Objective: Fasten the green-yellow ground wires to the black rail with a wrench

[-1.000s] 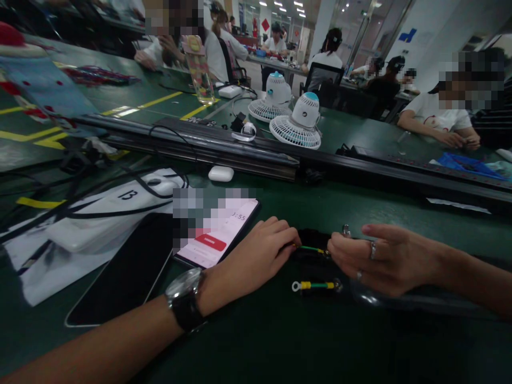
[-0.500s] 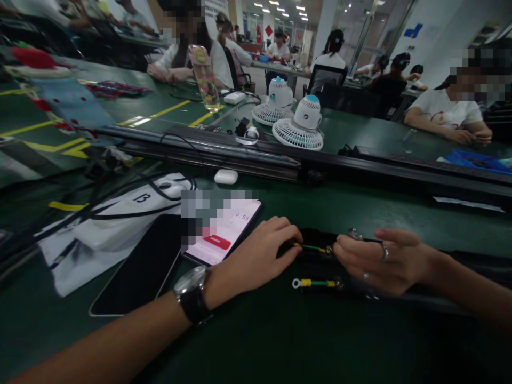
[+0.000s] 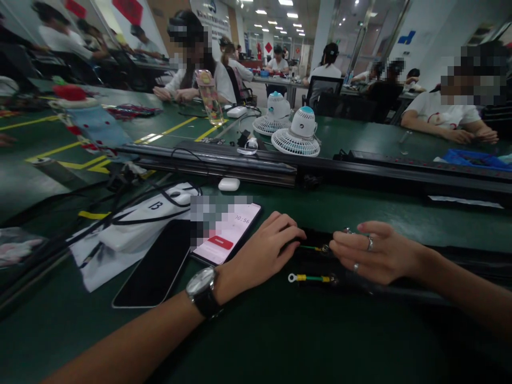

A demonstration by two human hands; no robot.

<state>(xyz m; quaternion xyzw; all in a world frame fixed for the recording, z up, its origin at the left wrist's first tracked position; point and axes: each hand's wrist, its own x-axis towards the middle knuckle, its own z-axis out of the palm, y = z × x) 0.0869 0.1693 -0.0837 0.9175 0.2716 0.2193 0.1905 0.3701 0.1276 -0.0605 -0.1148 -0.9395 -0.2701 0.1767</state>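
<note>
Out on the left, a dark tablet point(image 3: 154, 266) lies flat on the worktop point(image 3: 256, 349), and then comes the lit phone point(image 3: 222, 241), just beside your wrist and its watch point(image 3: 200, 281). Now your left hand point(image 3: 278, 242): palm down, fingers bent, thumb and forefinger at the left end of the far green lead point(image 3: 309, 247). Whether they truly pinch it, you can't tell from here (the fingers cover that end). Nearer you lies the second lead point(image 3: 313, 278), untouched, a pale ring point(image 3: 296, 278) at its left end and yellow sleeves point(image 3: 301, 278) either side of the green middle. On you go to the right hand point(image 3: 374, 253): fingers curled, thumb lifted clear, fingertips just beside the far lead's right end. A small shiny piece point(image 3: 349, 230) shows at those fingers; whether they grip it is unclear.

As for handling, these leads look light, the green stretch likely bendy, the ends stiffer and perhaps slick. Your best hold is probably on a yellow sleeve, close to the ring, pinched lightly; tugging the green middle could strain the joins.
</note>
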